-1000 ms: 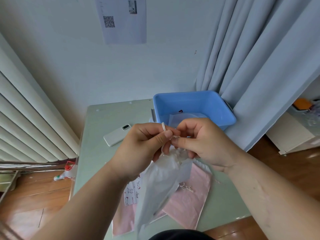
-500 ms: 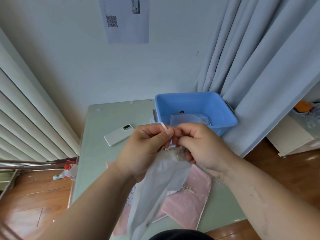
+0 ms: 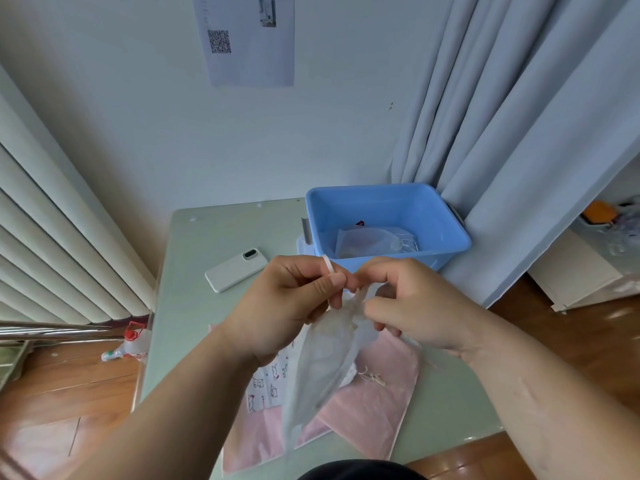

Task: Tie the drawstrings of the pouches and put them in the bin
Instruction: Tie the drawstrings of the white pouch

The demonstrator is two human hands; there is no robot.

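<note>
Head view: a sheer white pouch [image 3: 325,362] hangs in the air, held by its gathered mouth between both grips above the near part of the worktop [image 3: 207,237].
Pouch axis: its long axis runs downward from the grips and a little toward the person, with the mouth up at the fingertips and the bottom end dangling below the wrists.
Drawstring: a pale loop of drawstring [image 3: 326,264] stands up just above the left thumb. The rest is buried among the fingers, so I cannot tell whether a knot has formed.
Left grip [image 3: 287,306]: thumb and forefinger are pinched on the drawstring at the left side of the mouth.
Right grip [image 3: 415,306]: the fingers are curled in on the pouch mouth from the right, touching the left fingertips. Whether they hold cord or cloth is unclear.
Relation that counts: the blue bin [image 3: 450,220] stands straight beyond the grips, away from the person and slightly right, so the right grip is nearer. I judge that the drop needs only a forward carry once the tie is finished.
In the bin: one similar pouch [image 3: 374,242] lies flat on its floor.
Beneath the grips: pink pouches [image 3: 374,410] and a printed pouch [image 3: 266,379] lie flat on the worktop, probably awaiting tying.
Left of the grips: a white phone [image 3: 235,268] lies apart on the worktop.
</note>
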